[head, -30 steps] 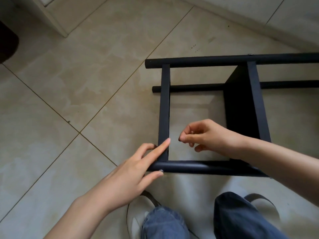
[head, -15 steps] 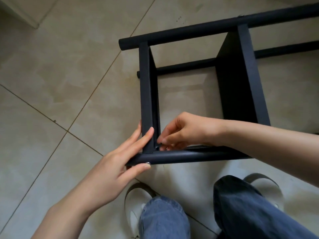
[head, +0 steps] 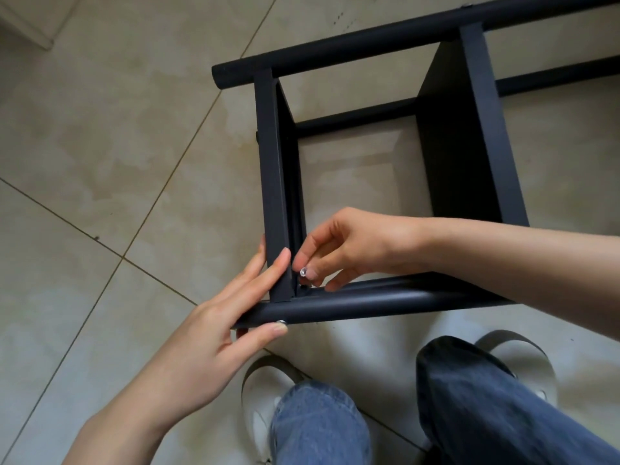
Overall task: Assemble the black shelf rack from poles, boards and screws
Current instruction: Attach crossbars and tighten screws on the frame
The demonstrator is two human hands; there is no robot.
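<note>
The rack [head: 369, 182] lay on its side on the floor [head: 100, 162], nearer than before. The left hand [head: 214, 330] kept straight fingers against its end board [head: 273, 182]; the right hand [head: 352, 246], newly lifted, pinched a screw [head: 303, 271].

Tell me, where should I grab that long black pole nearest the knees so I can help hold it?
Probably grip the near pole around its bare round middle, coming from above on the knee side. It lies flat and slim enough for fingers to wrap. The left hand and right hand already crowd its left end by the small silver screw.
</note>
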